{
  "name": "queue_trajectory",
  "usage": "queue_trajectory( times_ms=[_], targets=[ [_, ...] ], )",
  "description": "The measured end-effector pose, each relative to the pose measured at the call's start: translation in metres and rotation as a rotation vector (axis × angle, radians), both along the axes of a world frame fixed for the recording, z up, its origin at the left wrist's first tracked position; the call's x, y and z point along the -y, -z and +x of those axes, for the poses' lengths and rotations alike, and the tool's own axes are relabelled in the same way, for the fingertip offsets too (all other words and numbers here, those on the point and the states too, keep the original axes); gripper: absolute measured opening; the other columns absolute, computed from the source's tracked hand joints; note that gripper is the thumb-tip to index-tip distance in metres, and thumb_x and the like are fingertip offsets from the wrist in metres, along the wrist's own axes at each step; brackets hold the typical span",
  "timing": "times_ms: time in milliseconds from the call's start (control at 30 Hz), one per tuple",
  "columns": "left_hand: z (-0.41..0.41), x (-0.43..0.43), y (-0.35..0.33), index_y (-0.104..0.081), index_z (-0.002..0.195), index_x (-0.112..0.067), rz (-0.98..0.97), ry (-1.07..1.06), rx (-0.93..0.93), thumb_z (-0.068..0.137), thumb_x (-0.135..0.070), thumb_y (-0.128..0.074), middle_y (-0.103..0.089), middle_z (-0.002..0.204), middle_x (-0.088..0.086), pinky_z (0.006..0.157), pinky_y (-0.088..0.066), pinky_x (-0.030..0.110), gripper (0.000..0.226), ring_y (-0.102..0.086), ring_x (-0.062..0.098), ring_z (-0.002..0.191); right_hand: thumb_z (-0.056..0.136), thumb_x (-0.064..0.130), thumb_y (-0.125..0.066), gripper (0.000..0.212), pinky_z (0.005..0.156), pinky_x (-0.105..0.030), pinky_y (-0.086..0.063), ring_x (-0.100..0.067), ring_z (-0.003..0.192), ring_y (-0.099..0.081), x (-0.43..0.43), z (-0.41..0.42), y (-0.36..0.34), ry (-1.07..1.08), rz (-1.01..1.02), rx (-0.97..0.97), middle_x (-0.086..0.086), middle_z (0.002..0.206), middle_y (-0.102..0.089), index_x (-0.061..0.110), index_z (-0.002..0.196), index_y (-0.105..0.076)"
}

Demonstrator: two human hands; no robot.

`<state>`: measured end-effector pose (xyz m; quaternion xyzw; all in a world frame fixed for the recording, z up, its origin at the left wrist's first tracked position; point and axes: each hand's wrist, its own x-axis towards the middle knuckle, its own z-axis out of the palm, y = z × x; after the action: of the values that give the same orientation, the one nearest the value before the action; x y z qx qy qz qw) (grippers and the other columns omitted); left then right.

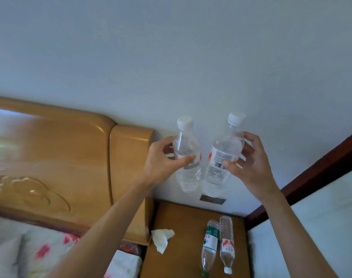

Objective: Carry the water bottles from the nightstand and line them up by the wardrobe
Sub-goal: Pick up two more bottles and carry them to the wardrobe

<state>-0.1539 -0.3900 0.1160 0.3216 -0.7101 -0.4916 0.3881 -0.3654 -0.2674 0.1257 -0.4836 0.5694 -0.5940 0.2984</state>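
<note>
fingers (pixel 166 141) curl round one water bottle per hand, both held up above the nightstand (pixel 181 261)

the left hand (pixel 161 157) pinches the left bottle (pixel 188 157) at its label between thumb and fingers, nearly upright. just beside it the right bottle (pixel 221 157) leans, held by the right hand (pixel 251 163) mostly at the fingertips, palm off the plastic. that lighter hold looks likelier to slip if the carry swings, and the two bottles are close enough to knock together. below, right of a crumpled tissue (pixel 161 238), a green-label bottle (pixel 210 243) and a red-label bottle (pixel 226 245) lie side by side on the wood; lying down, they could roll off at a bump. the wardrobe is out of view.
</note>
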Motion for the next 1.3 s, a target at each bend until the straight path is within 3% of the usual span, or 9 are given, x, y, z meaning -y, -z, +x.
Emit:
queue_trajectory(
  times_ms=[133, 233, 467, 600, 733, 833, 967, 1133, 1300],
  targets=[
    [0.012, -0.007, -0.027, -0.072, 0.105, -0.007, -0.011, -0.066, -0.052, 0.074, -0.012, -0.084, -0.077, 0.098, 0.002, 0.086, -0.059, 0.036, 0.033, -0.074, 0.018, 0.093, 0.06, 0.023, -0.083, 0.073, 0.09, -0.043, -0.054, -0.017, 0.1, -0.064, 0.015, -0.003, -0.023, -0.099, -0.06, 0.035, 0.002, 0.107, -0.069, 0.02, 0.124, -0.049],
    [0.021, -0.016, -0.042, -0.071, 0.107, -0.005, -0.043, -0.133, -0.063, 0.077, -0.011, -0.081, -0.077, 0.1, 0.002, 0.083, -0.059, 0.032, 0.033, -0.073, 0.017, 0.093, 0.06, 0.025, -0.082, 0.069, 0.086, -0.037, -0.054, -0.014, 0.099, -0.065, 0.026, 0.0, -0.035, -0.197, -0.074, 0.031, 0.003, 0.107, -0.068, 0.022, 0.121, -0.05],
    [0.06, -0.052, -0.056, -0.072, 0.106, -0.006, -0.08, -0.325, -0.05, 0.076, -0.01, -0.082, -0.077, 0.099, 0.003, 0.081, -0.057, 0.029, 0.032, -0.073, 0.019, 0.094, 0.066, 0.026, -0.08, 0.065, 0.095, -0.048, -0.055, -0.021, 0.107, -0.064, 0.043, 0.03, -0.033, -0.47, -0.064, 0.011, -0.001, 0.113, -0.068, 0.024, 0.123, -0.05],
    [0.095, -0.085, -0.06, -0.073, 0.105, -0.015, -0.141, -0.482, 0.037, 0.074, -0.018, -0.083, -0.077, 0.097, -0.005, 0.081, -0.057, 0.027, 0.033, -0.073, 0.015, 0.091, 0.066, 0.028, -0.081, 0.065, 0.093, -0.044, -0.056, -0.022, 0.112, -0.065, 0.049, 0.061, -0.032, -0.639, -0.064, 0.044, 0.0, 0.117, -0.068, 0.026, 0.123, -0.049],
    [0.138, -0.124, -0.073, -0.073, 0.107, -0.014, -0.155, -0.637, 0.053, 0.07, -0.033, -0.082, -0.077, 0.098, 0.0, 0.08, -0.06, 0.034, 0.043, -0.074, 0.019, 0.091, 0.062, 0.029, -0.082, 0.072, 0.085, -0.034, -0.057, -0.018, 0.111, -0.067, 0.053, 0.107, -0.042, -0.79, -0.092, 0.103, 0.002, 0.117, -0.069, 0.019, 0.126, -0.05],
    [0.171, -0.155, -0.088, -0.073, 0.101, -0.018, -0.151, -0.749, 0.038, 0.067, -0.035, -0.085, -0.077, 0.093, -0.003, 0.071, -0.058, 0.025, 0.041, -0.075, 0.017, 0.086, 0.057, 0.035, -0.087, 0.083, 0.086, -0.036, -0.058, -0.019, 0.11, -0.068, 0.052, 0.147, -0.055, -0.884, -0.123, 0.119, 0.002, 0.116, -0.069, 0.011, 0.127, -0.049],
    [0.213, -0.199, -0.107, -0.074, 0.1, -0.016, -0.188, -0.887, 0.04, 0.064, -0.036, -0.081, -0.078, 0.092, -0.003, 0.069, -0.057, 0.022, 0.041, -0.075, 0.014, 0.083, 0.065, 0.036, -0.078, 0.076, 0.087, -0.032, -0.059, -0.015, 0.111, -0.068, 0.044, 0.207, -0.071, -1.033, -0.195, 0.068, 0.016, 0.116, -0.067, 0.006, 0.128, -0.05],
    [0.266, -0.26, -0.118, -0.075, 0.097, -0.034, -0.226, -1.084, 0.066, 0.063, -0.039, -0.079, -0.078, 0.094, -0.004, 0.075, -0.059, 0.027, 0.035, -0.074, 0.014, 0.088, 0.067, 0.032, -0.078, 0.068, 0.087, -0.04, -0.059, -0.024, 0.111, -0.067, 0.023, 0.281, -0.084, -1.199, -0.221, 0.105, -0.003, 0.116, -0.069, 0.015, 0.126, -0.049],
    [0.318, -0.332, -0.116, -0.076, 0.096, -0.033, -0.234, -1.292, 0.059, 0.061, -0.04, -0.08, -0.078, 0.094, -0.005, 0.074, -0.059, 0.028, 0.036, -0.074, 0.014, 0.088, 0.061, 0.031, -0.08, 0.066, 0.081, -0.032, -0.059, -0.016, 0.101, -0.07, -0.022, 0.362, -0.092, -1.313, -0.209, 0.154, 0.001, 0.107, -0.072, 0.015, 0.118, -0.052]
  ],
)
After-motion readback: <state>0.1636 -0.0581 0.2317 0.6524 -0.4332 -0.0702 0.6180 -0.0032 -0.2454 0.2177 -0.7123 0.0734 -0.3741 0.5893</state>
